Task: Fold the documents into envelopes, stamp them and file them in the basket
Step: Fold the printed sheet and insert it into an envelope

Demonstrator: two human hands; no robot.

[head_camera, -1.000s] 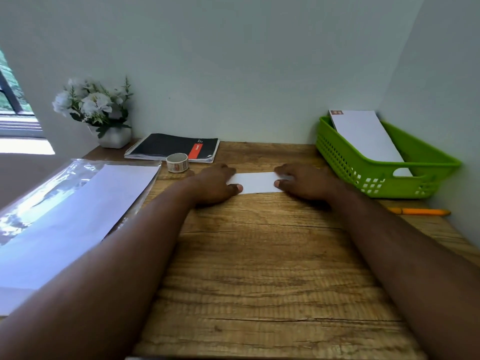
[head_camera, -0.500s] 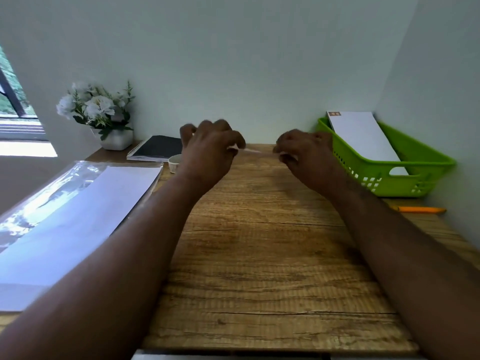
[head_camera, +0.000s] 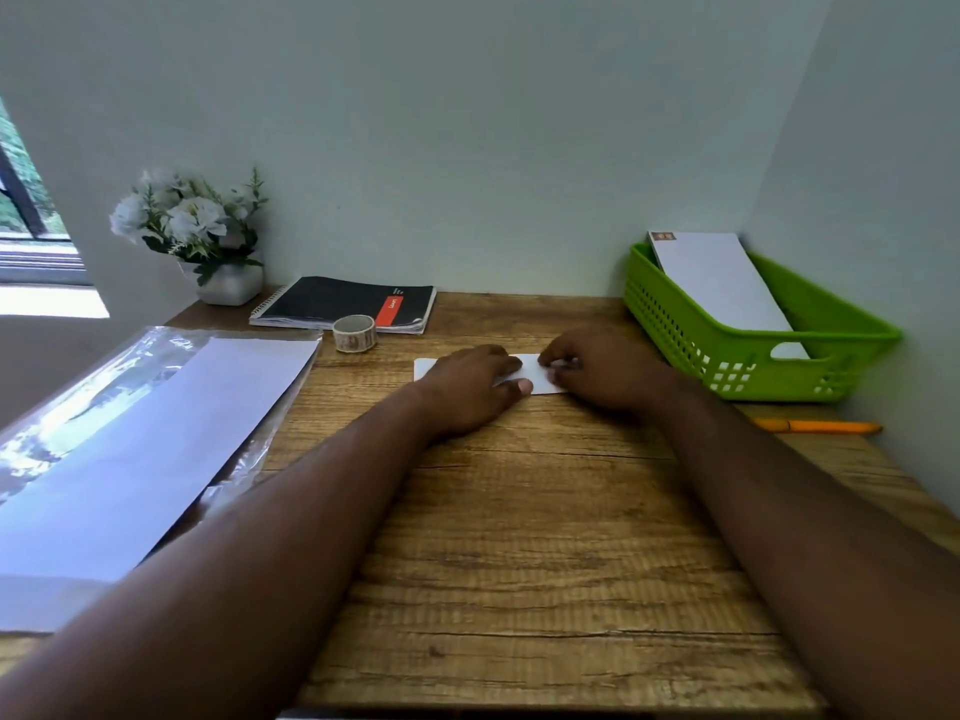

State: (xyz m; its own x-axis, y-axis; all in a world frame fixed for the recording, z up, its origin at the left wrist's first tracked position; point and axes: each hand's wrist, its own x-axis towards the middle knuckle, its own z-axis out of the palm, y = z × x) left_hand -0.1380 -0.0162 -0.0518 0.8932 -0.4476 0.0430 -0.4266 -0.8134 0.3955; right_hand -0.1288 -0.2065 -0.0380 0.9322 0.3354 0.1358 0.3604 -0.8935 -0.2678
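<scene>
At the far centre of the brown wood-grain desk (head_camera: 545, 537), in the head view, a small white folded paper document (head_camera: 540, 375) lies flat with its long axis running left to right, parallel to the back wall. Its left end (head_camera: 423, 368) shows past the left hand; its right end is covered by the right hand.

The left hand (head_camera: 470, 389) rests palm down on the document, fingers extended and lying flat, thumb tip pressing on the near edge. The right hand (head_camera: 597, 374) rests on the right part of the document with its fingertips bent down onto the paper; whether they pinch an edge or only press cannot be told.

Right of the hands, a lime-green perforated plastic basket (head_camera: 727, 366) stands in the back right corner. A long white envelope with a stamp at its top corner (head_camera: 722, 283) leans inside it, long axis running toward the back wall. An orange pen (head_camera: 815, 426) lies on the desk near the basket's front.

On the left, white paper sheets in a clear plastic sleeve (head_camera: 156, 439) lie on the desk. Behind them sit a roll of stamps (head_camera: 354, 333), a black spiral-bound notebook with a red label (head_camera: 343, 304) and a white pot of white flowers (head_camera: 208, 236). Pale plain walls enclose the desk at back and right; a window (head_camera: 26, 226) shows at far left.
</scene>
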